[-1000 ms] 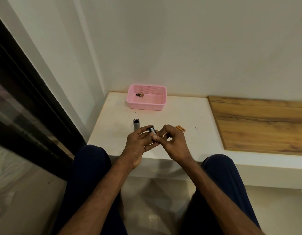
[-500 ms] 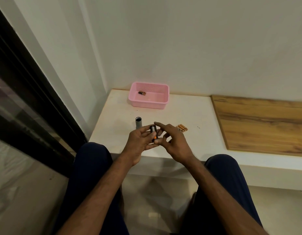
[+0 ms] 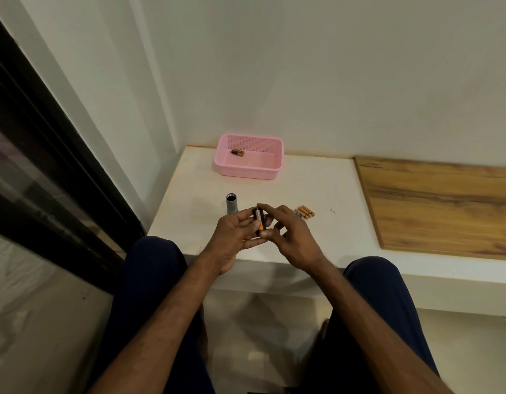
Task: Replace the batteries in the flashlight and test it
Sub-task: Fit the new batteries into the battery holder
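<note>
My left hand (image 3: 232, 234) and my right hand (image 3: 294, 240) meet over the front of the white ledge (image 3: 189, 217). Between them is a small black battery holder (image 3: 259, 220) with an orange battery showing in it. The left fingers cradle it; the right index finger rests on its top end and the right thumb on its lower end. The grey flashlight tube (image 3: 232, 205) stands upright on the ledge just beyond my left hand, open end up. Several orange batteries (image 3: 304, 211) lie on the ledge right of my right hand.
A pink plastic basket (image 3: 249, 173) at the back of the ledge holds one dark-and-copper battery (image 3: 237, 153). A wooden board (image 3: 445, 206) covers the ledge's right part. A dark window frame runs along the left; my knees are below the ledge.
The battery holder has turned more upright between my hands, so the orange battery shows. My right index finger has moved onto its top end. The flashlight tube and loose batteries have not moved.
</note>
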